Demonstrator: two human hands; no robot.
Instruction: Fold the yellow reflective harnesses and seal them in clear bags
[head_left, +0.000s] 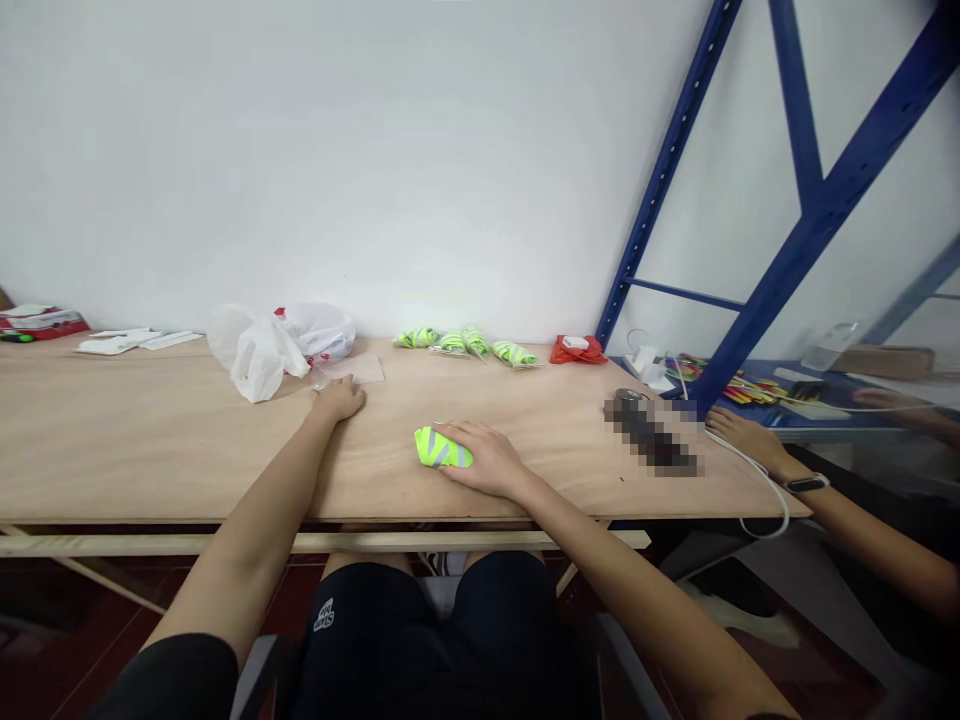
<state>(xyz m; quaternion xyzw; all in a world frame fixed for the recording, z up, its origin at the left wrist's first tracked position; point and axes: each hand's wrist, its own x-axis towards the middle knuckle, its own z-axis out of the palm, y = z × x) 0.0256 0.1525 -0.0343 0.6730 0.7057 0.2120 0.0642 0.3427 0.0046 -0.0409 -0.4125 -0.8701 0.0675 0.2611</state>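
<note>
My right hand [486, 457] is closed over a rolled bundle of yellow-green fabric with grey reflective stripes [441, 448], which lies on the wooden table [187, 440]. Its left end sticks out past my fingers. Farther left, my left hand [341, 398] reaches forward to a flat clear plastic bag [364, 369], fingers curled at the bag's near edge. Toward the wall lie several similar yellow-green rolls [451, 342], apparently in clear packaging.
Crumpled white plastic bags [274, 345] sit behind my left hand. White papers [124, 341] lie far left. A red packet [577, 349] and a pixelated dark object [652, 435] are to the right. A blue metal frame [810, 190] rises beside another person's hand [750, 437] and white cable [780, 505].
</note>
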